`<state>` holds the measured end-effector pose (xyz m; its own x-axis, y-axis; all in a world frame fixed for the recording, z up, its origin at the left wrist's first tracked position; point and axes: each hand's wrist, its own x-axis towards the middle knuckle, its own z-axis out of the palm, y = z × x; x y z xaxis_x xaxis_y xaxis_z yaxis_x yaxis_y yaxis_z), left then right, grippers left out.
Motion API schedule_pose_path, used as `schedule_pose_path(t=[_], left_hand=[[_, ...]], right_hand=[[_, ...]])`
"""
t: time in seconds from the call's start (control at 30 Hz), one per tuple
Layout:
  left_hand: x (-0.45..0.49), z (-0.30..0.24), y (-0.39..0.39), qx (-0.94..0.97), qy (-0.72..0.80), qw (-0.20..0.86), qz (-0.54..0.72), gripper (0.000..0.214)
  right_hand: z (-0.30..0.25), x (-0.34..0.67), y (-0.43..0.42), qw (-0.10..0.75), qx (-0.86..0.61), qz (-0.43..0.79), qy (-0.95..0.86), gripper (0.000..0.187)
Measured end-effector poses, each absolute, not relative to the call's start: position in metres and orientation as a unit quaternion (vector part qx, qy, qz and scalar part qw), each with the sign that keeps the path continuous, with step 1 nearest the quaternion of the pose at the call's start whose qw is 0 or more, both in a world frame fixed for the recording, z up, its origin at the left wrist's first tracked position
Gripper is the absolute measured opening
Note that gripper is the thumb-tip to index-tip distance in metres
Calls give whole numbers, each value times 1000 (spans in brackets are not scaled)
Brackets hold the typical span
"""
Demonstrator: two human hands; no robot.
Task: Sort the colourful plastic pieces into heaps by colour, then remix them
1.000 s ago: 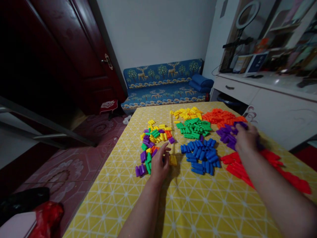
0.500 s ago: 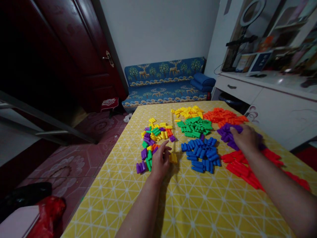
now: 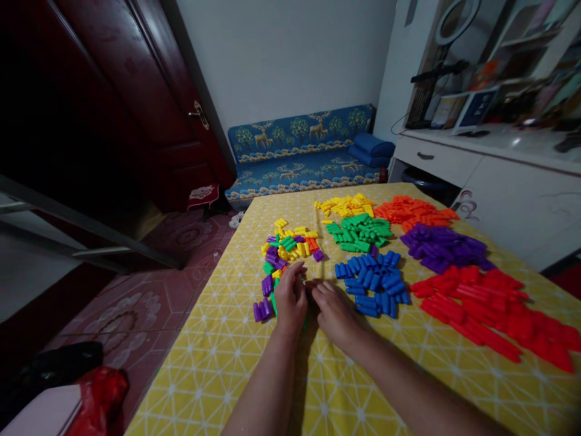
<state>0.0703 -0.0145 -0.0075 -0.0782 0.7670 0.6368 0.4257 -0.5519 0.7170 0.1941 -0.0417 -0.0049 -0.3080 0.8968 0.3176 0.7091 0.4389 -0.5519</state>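
Because the left hand (image 3: 290, 298) crowds the mixed pieces (image 3: 287, 244), a sideways nudge could scatter them. Left hand: upright, fingers loosely curled. Right hand (image 3: 334, 313): palm down, fingers bent leftward; whether either grips a piece cannot be told, shadow filling the gap. Rightward: blue heap (image 3: 374, 280); beyond, green heap (image 3: 356, 232); farthest, yellow heap (image 3: 347, 205).

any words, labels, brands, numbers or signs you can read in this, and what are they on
No text can be read with certainty.
Dark blue panel on the white dresser: pale marks that may be lettering, too blurred to read.
Box beside that panel: any print is too small and blurred to read.
Coloured pieces on the table: no lettering or numbers can be made out.
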Motion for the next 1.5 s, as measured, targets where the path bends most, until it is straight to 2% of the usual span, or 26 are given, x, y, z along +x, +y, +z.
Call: schedule_pose_path(t=[0.1, 0.23, 0.27, 0.4, 0.5, 0.73, 0.83, 0.93, 1.03, 1.1, 1.23, 1.4, 1.5], left_hand=[[72, -7, -14, 682, 436, 141, 569, 25], [73, -6, -13, 697, 432, 136, 556, 26], [73, -5, -13, 699, 433, 134, 554, 27], [74, -5, -12, 699, 434, 137, 552, 29], [75, -6, -11, 699, 433, 142, 552, 30], [74, -6, -10, 699, 431, 140, 554, 32], [73, -6, -11, 698, 431, 138, 556, 31], [74, -6, -11, 697, 432, 142, 555, 30], [76, -6, -10, 694, 430, 144, 560, 30], [75, -5, -12, 690, 420, 133, 574, 29], [65, 2, -19, 657, 457, 53, 597, 25], [45, 14, -24, 563, 650, -57, 507, 26], [42, 15, -21, 538, 727, -45, 424, 35]], right_hand=[[-8, 198, -42, 357, -502, 184, -766, 56], [-2, 205, -42, 521, -501, 293, -625, 24], [1, 208, -41, 551, -503, 342, -572, 21], [13, 225, -28, 588, -451, 571, -355, 36], [25, 240, -2, 574, -410, 663, -251, 33], [83, 269, 108, 626, -480, 575, -215, 19], [102, 278, 139, 660, -483, 535, -212, 21], [98, 274, 136, 700, -479, 483, -218, 29], [72, 254, 101, 727, -444, 445, -276, 33], [51, 235, 67, 689, -440, 444, -366, 34], [24, 200, -3, 498, -469, 385, -619, 22], [20, 180, -61, 275, -479, 247, -796, 50], [11, 177, -64, 226, -457, 204, -836, 55]])
